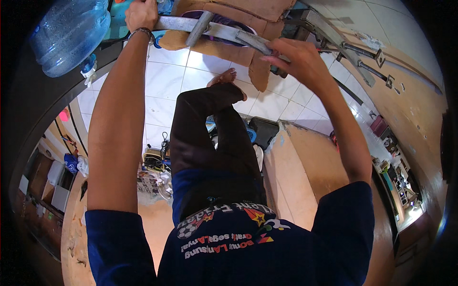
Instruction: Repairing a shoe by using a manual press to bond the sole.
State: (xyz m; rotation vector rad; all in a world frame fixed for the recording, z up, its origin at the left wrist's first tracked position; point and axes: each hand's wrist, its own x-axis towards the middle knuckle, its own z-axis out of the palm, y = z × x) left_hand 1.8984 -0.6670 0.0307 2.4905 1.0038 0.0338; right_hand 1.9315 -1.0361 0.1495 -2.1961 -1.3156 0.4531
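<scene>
A curved grey metal bar (220, 31) spans the top of the view, with a short grey piece (199, 29) crossing it. My left hand (141, 15) is closed at the bar's left end; the upper edge of the picture cuts off part of its fingers, so its exact hold is hidden. At the other end, my right hand (299, 61) has its fingers and thumb about the tip of the bar. Brown sheet-like pieces (234, 50) hang behind and below the bar. Something purple (192, 15) shows just behind it.
Left of my left hand is a large clear blue water bottle (71, 35) with a white tap (89, 74). A metal frame with rods (353, 52) stands at the right. My bare foot (224, 77) is above white floor tiles (162, 78). Cords and small items lie by my legs.
</scene>
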